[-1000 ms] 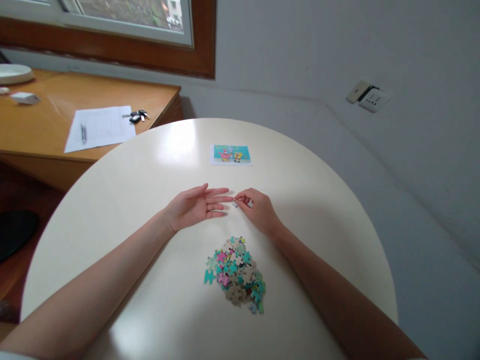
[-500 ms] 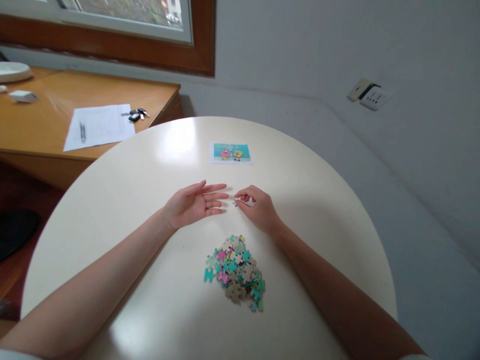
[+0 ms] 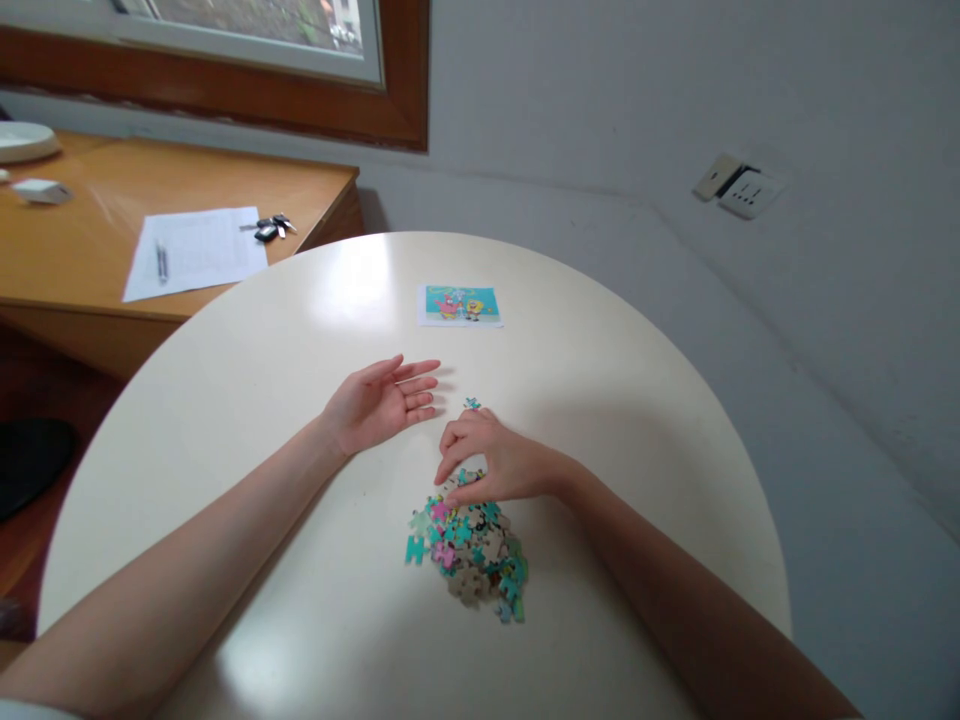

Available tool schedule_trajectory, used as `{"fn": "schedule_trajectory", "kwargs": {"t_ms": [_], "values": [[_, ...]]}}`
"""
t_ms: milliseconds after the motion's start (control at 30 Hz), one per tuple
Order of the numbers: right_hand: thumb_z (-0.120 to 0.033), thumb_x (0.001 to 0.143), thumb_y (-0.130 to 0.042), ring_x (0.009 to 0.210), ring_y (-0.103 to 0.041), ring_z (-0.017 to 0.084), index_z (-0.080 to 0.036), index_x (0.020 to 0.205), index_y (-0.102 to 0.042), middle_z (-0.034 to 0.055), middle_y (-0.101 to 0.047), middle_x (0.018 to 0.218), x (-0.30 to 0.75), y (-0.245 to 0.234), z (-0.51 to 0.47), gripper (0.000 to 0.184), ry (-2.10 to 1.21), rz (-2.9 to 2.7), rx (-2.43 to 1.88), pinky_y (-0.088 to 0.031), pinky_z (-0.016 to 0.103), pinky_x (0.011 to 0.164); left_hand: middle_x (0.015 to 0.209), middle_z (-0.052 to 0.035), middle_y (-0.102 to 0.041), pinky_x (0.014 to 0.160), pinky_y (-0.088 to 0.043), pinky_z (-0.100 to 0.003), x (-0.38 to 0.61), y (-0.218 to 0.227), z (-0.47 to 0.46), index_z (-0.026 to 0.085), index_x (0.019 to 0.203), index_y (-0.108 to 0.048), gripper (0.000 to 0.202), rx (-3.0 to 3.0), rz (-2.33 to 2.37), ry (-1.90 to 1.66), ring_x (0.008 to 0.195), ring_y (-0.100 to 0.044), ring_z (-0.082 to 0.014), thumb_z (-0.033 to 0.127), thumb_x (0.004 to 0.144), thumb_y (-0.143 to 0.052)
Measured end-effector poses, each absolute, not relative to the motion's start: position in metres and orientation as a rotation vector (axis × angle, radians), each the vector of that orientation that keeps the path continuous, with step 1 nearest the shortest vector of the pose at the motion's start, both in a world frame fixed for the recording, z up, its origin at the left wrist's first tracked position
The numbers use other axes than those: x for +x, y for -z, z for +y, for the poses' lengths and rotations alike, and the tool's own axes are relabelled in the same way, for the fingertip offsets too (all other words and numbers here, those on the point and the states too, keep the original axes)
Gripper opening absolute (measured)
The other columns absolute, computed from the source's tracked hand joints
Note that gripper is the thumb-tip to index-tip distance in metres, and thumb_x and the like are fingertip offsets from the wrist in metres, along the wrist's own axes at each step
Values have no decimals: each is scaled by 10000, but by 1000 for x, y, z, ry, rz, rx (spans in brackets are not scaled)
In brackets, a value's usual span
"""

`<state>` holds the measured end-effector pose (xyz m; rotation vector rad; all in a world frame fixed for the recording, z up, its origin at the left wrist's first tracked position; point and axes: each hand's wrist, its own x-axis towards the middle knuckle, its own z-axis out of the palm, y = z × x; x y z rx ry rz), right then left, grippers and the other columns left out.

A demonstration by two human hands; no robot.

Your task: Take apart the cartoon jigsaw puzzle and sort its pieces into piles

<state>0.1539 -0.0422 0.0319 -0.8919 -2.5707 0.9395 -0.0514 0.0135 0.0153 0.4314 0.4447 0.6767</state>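
My right hand (image 3: 499,458) hovers at the top of a heap of jigsaw puzzle pieces (image 3: 469,545), thumb and fingers apart and nothing seen between them. Just beyond its knuckles a single small puzzle piece (image 3: 472,403), partly blue, lies on the white table. My left hand (image 3: 379,402) rests palm up to the left, its fingers stretched out and holding nothing. Farther back lies a picture card (image 3: 461,305) with a pink and a yellow cartoon figure on blue.
The round white table (image 3: 247,420) fills the middle. A wooden desk (image 3: 97,250) adjoins it at the left, with a paper sheet (image 3: 214,250), a pen (image 3: 162,262) and keys (image 3: 270,230). A wall with a socket (image 3: 750,192) stands at the right.
My right hand has let go of the small puzzle piece, leaving it on the table, and has come back toward the heap. My left hand has shifted slightly left.
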Motion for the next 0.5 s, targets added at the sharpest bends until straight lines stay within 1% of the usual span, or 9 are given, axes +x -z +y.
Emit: {"fn": "schedule_trajectory", "kwargs": {"t_ms": [167, 333, 500], "values": [[-397, 721, -704, 859, -563, 149, -215, 777, -705, 12, -646, 850, 153, -34, -41, 191, -992, -2568, -865, -281, 342, 911, 858, -147, -710, 793, -494, -340, -50, -16, 13, 49, 1069, -627, 350, 436, 453, -688, 792, -665, -200, 267, 875, -434], [-420, 718, -699, 847, -554, 147, -211, 724, -682, -1, -661, 810, 154, -35, -39, 210, -1043, -2557, -832, -278, 343, 908, 856, -149, -710, 791, -496, -343, -50, -18, 13, 47, 1067, -629, 347, 432, 476, -696, 785, -665, -200, 260, 873, -435], [-432, 723, -687, 727, -550, 116, -193, 644, -644, -24, -632, 673, 158, -34, -37, 255, -1153, -2488, -785, -321, 333, 894, 859, -134, -712, 809, -487, -349, -51, -16, 14, 62, 1075, -632, 343, 423, 462, -691, 798, -663, -198, 255, 873, -432]]}}
